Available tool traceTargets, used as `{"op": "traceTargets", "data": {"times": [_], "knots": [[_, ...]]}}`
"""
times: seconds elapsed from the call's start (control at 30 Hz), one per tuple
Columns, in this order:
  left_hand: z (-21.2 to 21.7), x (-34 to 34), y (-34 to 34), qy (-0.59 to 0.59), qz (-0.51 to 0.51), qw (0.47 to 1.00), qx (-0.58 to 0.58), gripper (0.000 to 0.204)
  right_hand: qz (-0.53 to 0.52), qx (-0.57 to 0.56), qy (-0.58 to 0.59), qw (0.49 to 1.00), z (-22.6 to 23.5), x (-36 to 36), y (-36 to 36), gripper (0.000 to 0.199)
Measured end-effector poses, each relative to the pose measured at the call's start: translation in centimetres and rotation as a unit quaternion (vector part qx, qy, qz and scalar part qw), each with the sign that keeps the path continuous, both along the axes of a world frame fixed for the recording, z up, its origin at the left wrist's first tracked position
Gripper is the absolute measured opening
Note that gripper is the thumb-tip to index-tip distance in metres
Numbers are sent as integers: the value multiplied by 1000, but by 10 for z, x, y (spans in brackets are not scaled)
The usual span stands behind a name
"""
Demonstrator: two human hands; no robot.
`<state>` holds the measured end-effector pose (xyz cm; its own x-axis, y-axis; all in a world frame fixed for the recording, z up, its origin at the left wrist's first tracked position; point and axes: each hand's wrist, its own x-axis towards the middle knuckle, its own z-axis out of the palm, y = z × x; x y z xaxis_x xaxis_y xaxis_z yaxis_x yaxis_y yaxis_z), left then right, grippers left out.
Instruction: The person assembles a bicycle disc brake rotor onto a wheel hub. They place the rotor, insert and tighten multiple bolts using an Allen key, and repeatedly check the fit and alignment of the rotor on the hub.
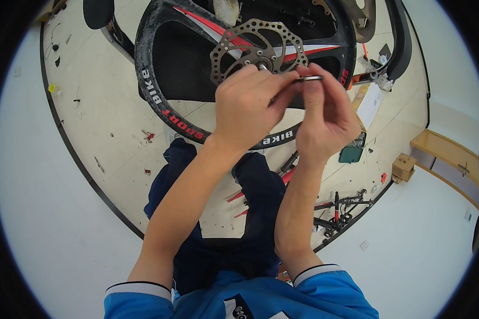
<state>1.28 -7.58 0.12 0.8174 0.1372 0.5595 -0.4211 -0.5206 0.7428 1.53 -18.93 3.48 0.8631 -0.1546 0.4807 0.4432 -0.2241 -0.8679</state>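
Observation:
A thin, shiny metal piece [311,78], seen almost edge-on and perhaps a ring, is pinched between the thumb and fingers of my right hand [329,114]. My left hand [248,103] is closed, its fingertips meeting the piece's left end. A small dark bit shows under the left fingers, too hidden to name. Just beyond both hands lies a bicycle wheel [146,58], black with red and white spokes. Its drilled disc brake rotor [218,64] faces up, with the axle end showing at the hub, partly behind my left hand.
Under the wheel is a black chair seat [178,80], with armrests [402,40] at either side. A white-topped box [368,103] and a green case [351,154] stand to the right. Bicycle frame parts [338,212] and a cardboard box [404,166] lie farther right. Scraps litter the tiled floor.

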Motion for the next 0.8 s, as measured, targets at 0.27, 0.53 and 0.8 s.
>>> {"op": "traceTargets", "data": {"times": [0.27,0.53,0.8], "knots": [[7,-5,5,36,-40,996,-70,6,-33,78,191,978,-26,13,-13,11],[0,2,25,65,12,994,-92,14,-78,-90,144,982,-34,14,10,10],[-3,1,23,91,-20,995,-25,38,-59,-72,146,985,-38,8,16,12]]}}
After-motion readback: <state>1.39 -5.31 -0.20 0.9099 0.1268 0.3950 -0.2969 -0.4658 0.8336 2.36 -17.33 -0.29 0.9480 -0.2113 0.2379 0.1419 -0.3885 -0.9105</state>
